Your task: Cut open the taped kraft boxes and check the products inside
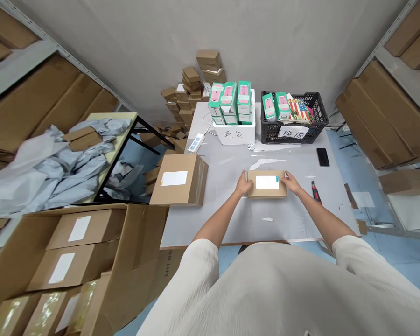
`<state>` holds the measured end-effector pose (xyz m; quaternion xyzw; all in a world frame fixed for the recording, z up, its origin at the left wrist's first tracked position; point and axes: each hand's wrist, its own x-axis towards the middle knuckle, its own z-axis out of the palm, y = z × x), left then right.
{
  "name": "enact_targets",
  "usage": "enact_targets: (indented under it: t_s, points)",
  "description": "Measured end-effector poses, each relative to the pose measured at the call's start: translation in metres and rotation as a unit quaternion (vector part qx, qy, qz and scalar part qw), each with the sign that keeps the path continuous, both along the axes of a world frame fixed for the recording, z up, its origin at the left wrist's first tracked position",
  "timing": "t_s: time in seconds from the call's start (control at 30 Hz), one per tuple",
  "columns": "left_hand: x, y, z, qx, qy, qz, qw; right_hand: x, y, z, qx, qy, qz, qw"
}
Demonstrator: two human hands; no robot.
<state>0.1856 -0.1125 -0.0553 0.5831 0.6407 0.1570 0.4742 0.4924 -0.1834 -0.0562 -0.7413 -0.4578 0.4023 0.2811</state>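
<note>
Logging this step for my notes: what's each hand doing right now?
Left hand: holding the left end of the small cardboard box.
Right hand: holding the box's right end.

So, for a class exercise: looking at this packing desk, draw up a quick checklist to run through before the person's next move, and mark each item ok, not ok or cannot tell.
1. The left hand is on the left end of the small cardboard box: ok.
2. The right hand is on the box's right end: ok.
3. The white label faces up: ok.
4. The box sits flat on the grey table: ok.
5. The box cutter lies to the right of the box, in neither hand: ok.
6. The box is fully sealed: cannot tell from this view.
</note>
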Motion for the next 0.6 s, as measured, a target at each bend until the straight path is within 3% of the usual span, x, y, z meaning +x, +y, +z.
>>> enact_targets:
  t_s: [0.1,0.27,0.4,0.6]
  points:
    - [0.011,0.013,0.001,-0.014,-0.043,0.006,0.999,-0.004,0.013,0.008,-0.044,0.043,-0.028,0.998]
    - [0.020,0.018,0.005,-0.017,-0.097,0.019,0.995,-0.008,0.017,0.016,-0.045,0.042,-0.024,0.998]
    - [0.020,0.019,0.014,0.029,-0.132,0.024,0.991,-0.004,0.020,0.023,0.004,0.064,-0.043,0.997]
    - [0.024,0.019,0.027,0.092,-0.110,0.029,0.989,0.008,0.027,0.025,0.071,0.061,-0.079,0.992]
